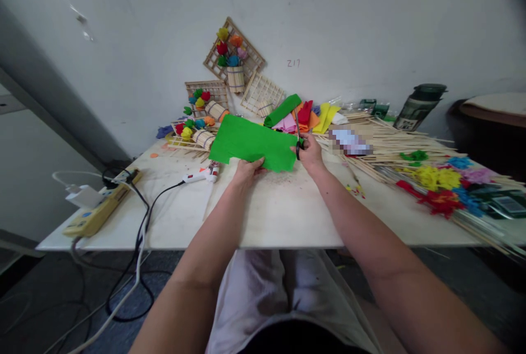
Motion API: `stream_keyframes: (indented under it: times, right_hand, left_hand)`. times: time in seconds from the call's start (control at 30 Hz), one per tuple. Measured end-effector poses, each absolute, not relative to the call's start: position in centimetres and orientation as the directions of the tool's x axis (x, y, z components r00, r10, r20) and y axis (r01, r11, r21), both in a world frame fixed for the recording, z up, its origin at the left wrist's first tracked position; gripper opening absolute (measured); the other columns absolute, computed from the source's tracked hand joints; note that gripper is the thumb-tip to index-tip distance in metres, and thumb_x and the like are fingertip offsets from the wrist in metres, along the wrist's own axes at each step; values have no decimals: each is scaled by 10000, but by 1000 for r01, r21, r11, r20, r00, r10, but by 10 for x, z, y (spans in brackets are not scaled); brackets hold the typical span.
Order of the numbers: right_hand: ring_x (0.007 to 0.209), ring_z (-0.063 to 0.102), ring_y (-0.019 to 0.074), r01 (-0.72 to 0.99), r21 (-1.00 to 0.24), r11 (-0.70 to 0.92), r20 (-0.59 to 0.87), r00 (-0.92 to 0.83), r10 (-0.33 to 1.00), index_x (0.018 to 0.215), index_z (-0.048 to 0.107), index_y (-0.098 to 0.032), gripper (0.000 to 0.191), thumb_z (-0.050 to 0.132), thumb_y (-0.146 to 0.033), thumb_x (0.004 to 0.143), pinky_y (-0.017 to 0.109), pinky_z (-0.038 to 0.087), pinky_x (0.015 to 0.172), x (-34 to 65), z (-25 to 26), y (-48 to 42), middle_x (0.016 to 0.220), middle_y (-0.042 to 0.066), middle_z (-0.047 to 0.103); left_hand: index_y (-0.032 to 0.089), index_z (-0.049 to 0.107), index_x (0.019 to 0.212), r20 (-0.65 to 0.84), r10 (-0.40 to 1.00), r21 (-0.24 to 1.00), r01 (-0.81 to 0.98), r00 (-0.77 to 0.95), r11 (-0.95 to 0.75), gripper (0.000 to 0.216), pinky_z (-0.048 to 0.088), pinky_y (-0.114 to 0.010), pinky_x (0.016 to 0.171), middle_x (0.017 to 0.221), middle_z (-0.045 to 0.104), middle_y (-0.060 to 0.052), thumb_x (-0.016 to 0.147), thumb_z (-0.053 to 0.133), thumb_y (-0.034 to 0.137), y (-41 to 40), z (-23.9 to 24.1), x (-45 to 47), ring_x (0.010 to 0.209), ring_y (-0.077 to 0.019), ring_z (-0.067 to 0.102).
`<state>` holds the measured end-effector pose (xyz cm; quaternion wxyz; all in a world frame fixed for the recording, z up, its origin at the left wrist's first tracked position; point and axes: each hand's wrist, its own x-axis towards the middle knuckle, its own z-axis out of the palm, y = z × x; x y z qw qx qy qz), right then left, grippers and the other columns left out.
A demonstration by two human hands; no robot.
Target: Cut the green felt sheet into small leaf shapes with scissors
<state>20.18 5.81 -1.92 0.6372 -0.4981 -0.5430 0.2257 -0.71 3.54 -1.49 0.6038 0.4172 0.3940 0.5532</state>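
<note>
My left hand pinches the near edge of a bright green felt sheet and holds it up above the white table. At the sheet's right edge, my right hand grips black-handled scissors, blades pointing up and away. Both hands are closed around what they hold. The green sheet has a stepped, cut-out lower right corner.
A white glue gun with its cable lies left of my hands; a yellow power strip sits at the table's left edge. Felt pieces, wooden sticks, felt flowers, stick frames and a dark bottle crowd the back and right.
</note>
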Motion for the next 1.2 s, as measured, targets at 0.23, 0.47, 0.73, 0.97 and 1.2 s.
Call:
stream_keyframes:
  times: [0.23,0.47,0.73,0.97,1.2]
  right_hand:
    - [702,625,150,151,-919,363,393,329,859,1026,560,-196,539,755,-483,613,265,520,625,189,-6,39,790,-3,646]
    - [436,504,94,130,-982,137,126,-92,988,895,584,-182,315,729,-383,701,178,340,319,175,12,0,582,-30,587]
    - [405,526,88,253,-967,23,-103,-474,875,810,570,-157,231,624,-382,822,172,348,303,174,20,-19,572,-7,612]
    - [394,516,87,295,-954,-60,-194,-450,872,790,559,-162,209,631,-353,833,167,324,275,165,13,-19,555,-6,609]
    - [375,493,79,187,-977,-102,-165,-363,917,821,580,-163,235,643,-388,828,169,283,269,150,4,-16,548,-17,594]
  left_hand:
    - [187,647,989,-15,998,913,-407,-68,-14,359,590,-285,695,949,716,-54,663,798,172,38,-11,-10,736,-148,671]
    - [151,637,932,-67,985,857,-515,-156,-23,200,572,-274,752,804,693,-18,754,728,162,44,-9,-15,676,-108,655]
    - [165,638,899,-70,975,842,-537,-212,-56,115,560,-255,780,865,719,-29,802,697,178,53,-10,-19,754,-117,686]
    - [164,642,1036,-81,968,820,-567,-237,-70,228,564,-273,799,954,733,-54,818,695,208,54,-8,-18,838,-143,707]
    - [198,611,1153,-66,982,749,-659,-175,-67,341,558,-313,852,1070,722,-66,820,686,189,54,-13,-14,952,-169,697]
